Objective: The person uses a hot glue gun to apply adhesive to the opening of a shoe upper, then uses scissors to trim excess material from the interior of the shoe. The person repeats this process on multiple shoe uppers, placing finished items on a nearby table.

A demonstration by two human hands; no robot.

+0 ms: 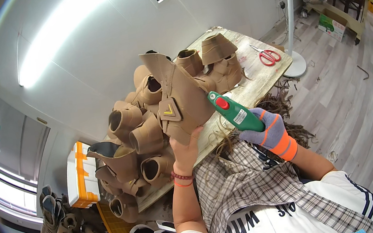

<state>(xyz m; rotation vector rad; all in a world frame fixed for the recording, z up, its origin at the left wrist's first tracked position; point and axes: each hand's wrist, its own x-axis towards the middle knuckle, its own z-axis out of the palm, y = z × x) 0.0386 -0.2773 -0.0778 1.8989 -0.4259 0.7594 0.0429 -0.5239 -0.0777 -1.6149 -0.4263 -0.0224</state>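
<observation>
Bright scene: a long white lamp (pixel 61 34) glares at upper left, daylight enters the window (pixel 7 177), and fisheye distortion bends the black-rimmed edges.

Pale walls (pixel 94 82) meet a grey plank-patterned floor (pixel 343 102) under a bright strip light (pixel 61 34).

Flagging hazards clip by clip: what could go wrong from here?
The green tool in the gloved right hand points at the raised brown piece, so a slip might damage it. The left hand holding that piece looks ungloved, so a stray stroke could hurt it. The heaped brown pieces could topple if nudged.
</observation>
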